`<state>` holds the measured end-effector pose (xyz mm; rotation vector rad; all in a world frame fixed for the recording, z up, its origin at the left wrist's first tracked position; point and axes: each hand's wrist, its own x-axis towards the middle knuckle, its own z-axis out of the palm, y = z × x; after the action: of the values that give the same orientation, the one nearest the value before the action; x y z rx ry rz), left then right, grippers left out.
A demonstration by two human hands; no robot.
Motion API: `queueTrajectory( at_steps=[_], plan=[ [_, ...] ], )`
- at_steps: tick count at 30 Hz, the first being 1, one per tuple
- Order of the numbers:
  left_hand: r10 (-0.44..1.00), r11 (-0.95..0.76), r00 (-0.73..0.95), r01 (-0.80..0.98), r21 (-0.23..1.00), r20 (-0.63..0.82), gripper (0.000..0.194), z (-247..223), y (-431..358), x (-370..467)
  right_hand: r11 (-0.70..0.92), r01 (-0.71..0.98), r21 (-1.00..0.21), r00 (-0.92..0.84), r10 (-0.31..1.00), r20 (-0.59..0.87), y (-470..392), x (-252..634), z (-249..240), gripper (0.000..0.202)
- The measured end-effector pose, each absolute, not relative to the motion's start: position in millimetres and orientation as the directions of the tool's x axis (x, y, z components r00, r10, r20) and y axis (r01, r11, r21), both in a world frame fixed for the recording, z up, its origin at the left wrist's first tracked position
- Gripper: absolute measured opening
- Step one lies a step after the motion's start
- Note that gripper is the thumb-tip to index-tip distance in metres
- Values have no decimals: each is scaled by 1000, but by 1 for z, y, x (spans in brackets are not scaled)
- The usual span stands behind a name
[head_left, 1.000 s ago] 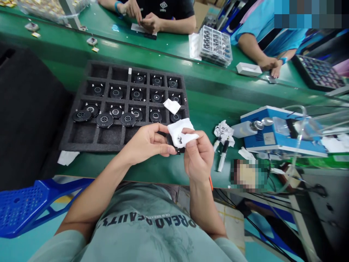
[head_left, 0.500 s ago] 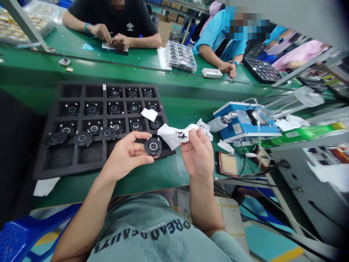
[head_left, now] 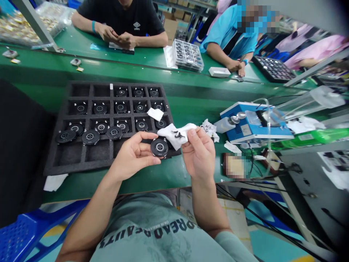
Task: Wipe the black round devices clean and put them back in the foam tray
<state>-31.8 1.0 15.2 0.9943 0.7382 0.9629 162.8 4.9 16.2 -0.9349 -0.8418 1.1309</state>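
Note:
My left hand [head_left: 136, 154] grips a round black smartwatch body [head_left: 159, 147] by its edge, between thumb and fingers, with its sensor side facing up. A white wipe [head_left: 174, 134] smeared with black marks is pinched in my right hand [head_left: 199, 149]. The wipe's left end is right beside the watch body; whether they touch I cannot tell. Behind my hands lies a black foam tray [head_left: 94, 154] with several similar watch bodies in its compartments, a few resting on the dividers. A folded white piece [head_left: 155, 114] lies on the tray's right side.
A crumpled, stained wipe [head_left: 209, 129] lies right of the tray. Beyond it stand a white bottle [head_left: 222, 125] and a blue machine [head_left: 245, 123] with tubing. A green bottle [head_left: 308, 137] lies at right. Two co-workers sit across the green bench [head_left: 191, 98].
The whole scene has shifted slightly right in view as the head turned. Both hands keep their hold, and the wipe's stained part hangs slightly differently by the watch body.

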Motion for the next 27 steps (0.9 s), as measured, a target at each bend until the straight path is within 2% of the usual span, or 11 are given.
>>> queueTrajectory(
  at_steps=[8, 13, 17, 21, 27],
  plan=[
    [909, 228, 409, -325, 918, -81, 59, 17, -1, -31, 316, -185, -931, 251, 931, 266, -3, 158, 17, 21],
    [915, 227, 396, -332, 916, -83, 59, 17, -1, -30, 401, 91, -912, 169, 896, 411, -10, 160, 15, 18],
    [955, 184, 282, -342, 921, -86, 59, 15, -4, -27, 438, 260, -860, 105, 873, 476, -14, 161, 8, 16],
    [978, 172, 172, -320, 932, -121, 65, 15, -7, -22, 436, 271, -859, 109, 872, 477, -18, 161, 3, 14],
    [991, 133, 70, -310, 941, -117, 68, 15, -8, -15, 398, 185, -898, 114, 899, 422, -17, 158, 2, 19]
  ],
)
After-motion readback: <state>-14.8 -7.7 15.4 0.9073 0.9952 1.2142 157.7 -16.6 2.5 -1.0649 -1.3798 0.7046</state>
